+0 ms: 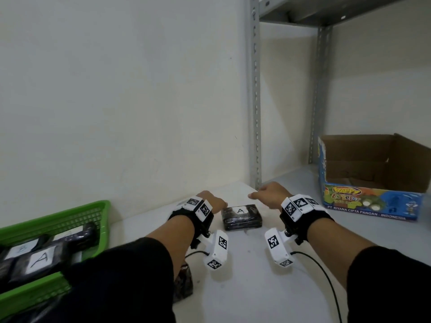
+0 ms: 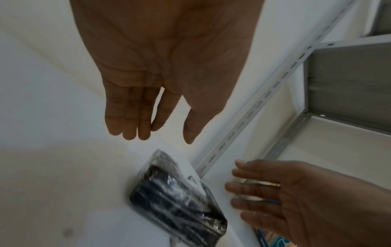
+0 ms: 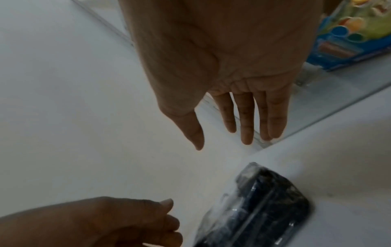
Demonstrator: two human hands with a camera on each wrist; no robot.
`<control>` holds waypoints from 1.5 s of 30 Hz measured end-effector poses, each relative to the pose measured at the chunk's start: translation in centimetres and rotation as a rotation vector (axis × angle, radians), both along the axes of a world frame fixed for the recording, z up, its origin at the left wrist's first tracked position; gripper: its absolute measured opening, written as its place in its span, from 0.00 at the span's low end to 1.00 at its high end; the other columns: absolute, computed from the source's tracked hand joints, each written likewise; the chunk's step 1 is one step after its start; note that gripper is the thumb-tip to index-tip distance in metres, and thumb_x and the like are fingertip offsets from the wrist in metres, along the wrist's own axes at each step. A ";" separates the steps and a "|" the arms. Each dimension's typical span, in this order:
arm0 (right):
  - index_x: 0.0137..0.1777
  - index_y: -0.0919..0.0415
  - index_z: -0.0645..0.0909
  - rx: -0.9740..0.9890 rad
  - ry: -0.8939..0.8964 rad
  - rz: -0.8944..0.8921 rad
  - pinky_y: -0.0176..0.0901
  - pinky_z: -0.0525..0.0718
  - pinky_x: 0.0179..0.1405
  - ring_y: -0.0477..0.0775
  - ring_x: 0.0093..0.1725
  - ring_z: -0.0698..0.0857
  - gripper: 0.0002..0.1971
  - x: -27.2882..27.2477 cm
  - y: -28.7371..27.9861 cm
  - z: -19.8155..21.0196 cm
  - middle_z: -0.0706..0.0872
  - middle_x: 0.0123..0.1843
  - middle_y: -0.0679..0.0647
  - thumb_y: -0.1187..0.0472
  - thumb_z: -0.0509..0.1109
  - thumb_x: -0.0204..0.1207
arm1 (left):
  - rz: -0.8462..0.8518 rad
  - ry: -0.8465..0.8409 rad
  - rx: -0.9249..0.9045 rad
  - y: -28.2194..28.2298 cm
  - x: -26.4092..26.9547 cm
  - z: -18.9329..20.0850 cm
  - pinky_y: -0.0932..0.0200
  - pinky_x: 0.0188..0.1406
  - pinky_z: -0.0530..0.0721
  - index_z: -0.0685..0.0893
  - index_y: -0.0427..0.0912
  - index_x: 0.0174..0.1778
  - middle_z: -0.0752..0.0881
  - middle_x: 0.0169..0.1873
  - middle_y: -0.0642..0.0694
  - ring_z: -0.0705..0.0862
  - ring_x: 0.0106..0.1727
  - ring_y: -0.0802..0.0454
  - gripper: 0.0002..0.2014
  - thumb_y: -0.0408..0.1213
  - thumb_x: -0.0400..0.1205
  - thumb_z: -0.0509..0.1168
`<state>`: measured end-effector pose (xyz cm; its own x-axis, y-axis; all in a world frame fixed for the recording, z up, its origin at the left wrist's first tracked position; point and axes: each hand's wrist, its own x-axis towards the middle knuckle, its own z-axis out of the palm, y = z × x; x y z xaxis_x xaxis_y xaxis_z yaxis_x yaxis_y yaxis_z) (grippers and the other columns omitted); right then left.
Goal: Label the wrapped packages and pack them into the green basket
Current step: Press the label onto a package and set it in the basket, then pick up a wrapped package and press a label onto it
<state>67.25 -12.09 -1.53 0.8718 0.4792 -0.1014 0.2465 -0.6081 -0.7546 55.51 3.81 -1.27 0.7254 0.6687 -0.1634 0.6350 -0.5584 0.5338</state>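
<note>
A black wrapped package [image 1: 242, 217] with a white label marked "A" lies on the white table, between my two hands. My left hand [image 1: 215, 202] hovers just left of it, fingers straight and holding nothing [image 2: 148, 117]. My right hand [image 1: 265, 194] hovers just right of it and a little behind, fingers also straight and empty [image 3: 243, 117]. The same package [image 2: 180, 200] shows below the fingers in both wrist views [image 3: 264, 208]. The green basket [image 1: 70, 220] stands at the far left with labelled black packages inside, one marked "A" [image 1: 38, 259].
An open cardboard box with blue printed sides [image 1: 370, 180] sits on the grey shelf at the right. A perforated metal shelf post [image 1: 255, 113] rises behind the package against the wall. Another dark wrapped item [image 1: 184, 283] lies under my left forearm.
</note>
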 end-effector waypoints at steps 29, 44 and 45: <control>0.88 0.53 0.66 -0.044 -0.365 0.983 0.39 0.73 0.67 0.52 0.81 0.75 0.43 -42.9 12.2 4.0 0.72 0.85 0.52 0.41 0.78 0.78 | -0.022 0.148 0.459 7.5 -48.5 4.7 0.54 0.72 0.77 0.75 0.48 0.83 0.81 0.76 0.47 0.80 0.74 0.48 0.35 0.54 0.81 0.74; 0.68 0.63 0.87 -0.445 -0.536 1.063 0.46 0.82 0.50 0.61 0.61 0.88 0.26 -46.9 17.1 -0.8 0.91 0.62 0.59 0.56 0.85 0.72 | 0.015 0.248 0.309 8.6 -48.5 -1.7 0.57 0.55 0.81 0.87 0.44 0.69 0.88 0.63 0.46 0.86 0.61 0.45 0.27 0.41 0.73 0.82; 0.70 0.62 0.86 -0.437 -0.539 1.065 0.46 0.83 0.52 0.61 0.63 0.88 0.27 -46.8 17.2 -0.9 0.90 0.64 0.58 0.58 0.85 0.72 | 0.019 0.235 0.293 8.7 -48.7 -1.8 0.57 0.52 0.81 0.88 0.45 0.67 0.89 0.62 0.46 0.86 0.59 0.46 0.25 0.41 0.73 0.82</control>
